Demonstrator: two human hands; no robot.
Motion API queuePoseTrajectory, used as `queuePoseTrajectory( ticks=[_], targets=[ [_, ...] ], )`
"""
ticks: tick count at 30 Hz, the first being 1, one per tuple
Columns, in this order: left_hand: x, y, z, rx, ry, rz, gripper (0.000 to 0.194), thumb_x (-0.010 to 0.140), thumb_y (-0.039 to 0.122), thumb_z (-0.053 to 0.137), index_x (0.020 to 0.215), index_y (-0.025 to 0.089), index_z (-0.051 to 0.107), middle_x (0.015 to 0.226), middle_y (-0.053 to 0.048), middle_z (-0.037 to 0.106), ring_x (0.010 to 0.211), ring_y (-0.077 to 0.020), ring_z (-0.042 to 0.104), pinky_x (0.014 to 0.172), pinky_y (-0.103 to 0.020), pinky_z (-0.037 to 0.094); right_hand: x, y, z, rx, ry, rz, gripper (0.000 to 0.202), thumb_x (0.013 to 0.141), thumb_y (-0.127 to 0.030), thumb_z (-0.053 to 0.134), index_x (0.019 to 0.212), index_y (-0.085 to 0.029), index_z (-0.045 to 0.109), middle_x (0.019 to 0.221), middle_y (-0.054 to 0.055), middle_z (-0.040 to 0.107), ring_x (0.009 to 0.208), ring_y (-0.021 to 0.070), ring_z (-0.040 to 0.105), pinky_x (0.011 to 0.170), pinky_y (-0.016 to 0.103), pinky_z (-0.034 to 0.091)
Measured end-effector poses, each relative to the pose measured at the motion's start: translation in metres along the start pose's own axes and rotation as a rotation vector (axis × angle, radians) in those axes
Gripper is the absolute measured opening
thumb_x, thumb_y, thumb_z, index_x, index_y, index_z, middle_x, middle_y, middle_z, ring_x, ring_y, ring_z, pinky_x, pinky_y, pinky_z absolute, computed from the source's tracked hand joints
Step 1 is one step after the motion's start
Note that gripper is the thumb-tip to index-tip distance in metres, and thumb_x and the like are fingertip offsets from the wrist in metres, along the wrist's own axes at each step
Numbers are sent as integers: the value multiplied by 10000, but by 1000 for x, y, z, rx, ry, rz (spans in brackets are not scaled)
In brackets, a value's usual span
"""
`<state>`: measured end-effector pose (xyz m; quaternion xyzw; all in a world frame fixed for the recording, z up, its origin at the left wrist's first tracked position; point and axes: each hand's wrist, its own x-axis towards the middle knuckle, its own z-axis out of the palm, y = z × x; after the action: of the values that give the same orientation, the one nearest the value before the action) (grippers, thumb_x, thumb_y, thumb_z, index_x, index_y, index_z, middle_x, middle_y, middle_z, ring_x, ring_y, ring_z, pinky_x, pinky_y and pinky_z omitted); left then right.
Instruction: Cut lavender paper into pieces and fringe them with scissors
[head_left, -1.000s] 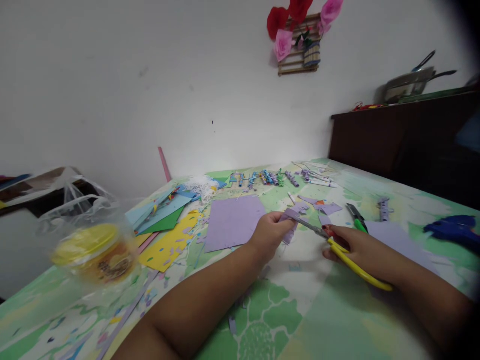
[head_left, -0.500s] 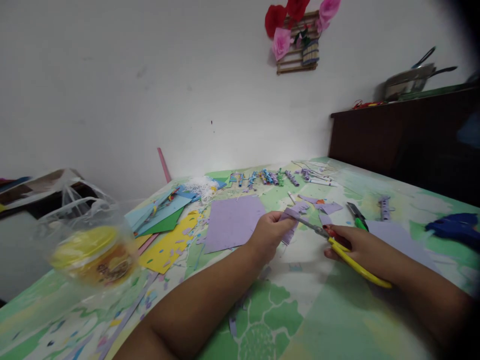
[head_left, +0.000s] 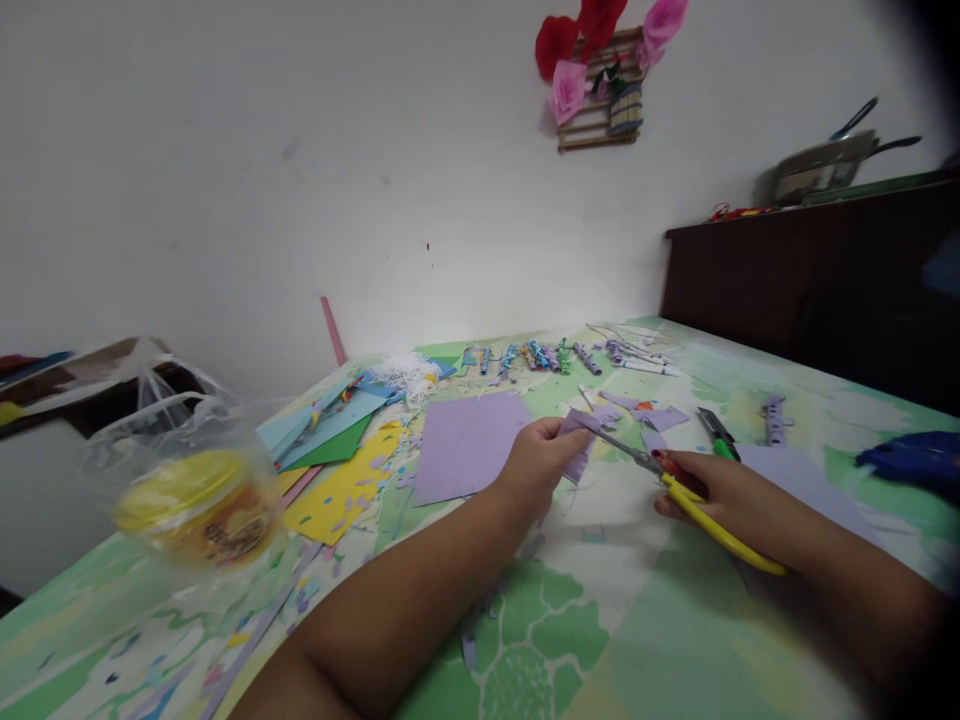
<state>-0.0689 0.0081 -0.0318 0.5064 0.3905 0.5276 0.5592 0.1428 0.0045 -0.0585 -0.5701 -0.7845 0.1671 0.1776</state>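
Note:
Near the middle of the table, my left hand (head_left: 534,462) pinches a small piece of purple paper (head_left: 577,458) with fringe-like cuts along its lower edge. My right hand (head_left: 724,492) grips yellow-handled scissors (head_left: 694,510), whose blades point left and lie against the upper part of that paper. Whether the blades are parted is too blurred to tell. Purple paper scraps (head_left: 654,415) lie just beyond the blades. Left of my left hand is a larger purple sheet (head_left: 469,440), flat on the table. A green utility knife (head_left: 720,435) rests behind my right hand.
Rolled paper pieces (head_left: 540,355) line the table's back, near white string (head_left: 409,375). Coloured sheets (head_left: 352,490) and a bagged yellow-lidded tub (head_left: 199,505) are at left. Another purple sheet (head_left: 795,480), a purple roll (head_left: 775,420) and a blue object (head_left: 911,460) sit at right.
The whole view has shifted slightly. The purple paper piece is turned a little in my left hand, its top corner now standing up beside the blades. Both hands keep their holds.

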Motion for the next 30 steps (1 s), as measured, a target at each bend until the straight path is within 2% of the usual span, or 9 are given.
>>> queuePoseTrajectory(
  ticks=[4, 12, 20, 30],
  targets=[
    [1, 0, -1, -17, 15, -2, 218, 587, 309, 678, 632, 125, 569, 519, 33, 456, 468, -57, 370, 492, -234, 252, 0, 1, -1, 5, 6, 1, 284, 720, -512, 551, 737, -238, 476, 714, 0, 574, 665, 211, 547, 574, 296, 403],
    [6, 4, -4, -61, 10, 24, 249, 617, 329, 654, 724, 123, 564, 632, -18, 569, 567, -108, 525, 547, -239, 357, -2, 0, -3, 55, -3, 18, 309, 727, -528, 544, 799, -230, 502, 784, 27, 609, 728, 236, 564, 616, 315, 425],
    [3, 1, -1, 4, -59, -16, 161, 622, 243, 645, 677, 96, 610, 603, -33, 592, 547, -100, 518, 561, -236, 356, -1, -1, -4, 86, -43, 3, 283, 713, -508, 562, 761, -235, 511, 750, 18, 615, 685, 225, 568, 590, 303, 419],
    [4, 1, 1, -18, -86, -57, 149, 625, 229, 638, 669, 92, 603, 566, -24, 580, 502, -94, 518, 525, -231, 358, -4, 0, -3, 92, -75, -24, 319, 731, -503, 559, 887, -226, 528, 883, 48, 633, 807, 257, 577, 688, 319, 453]
  ],
)
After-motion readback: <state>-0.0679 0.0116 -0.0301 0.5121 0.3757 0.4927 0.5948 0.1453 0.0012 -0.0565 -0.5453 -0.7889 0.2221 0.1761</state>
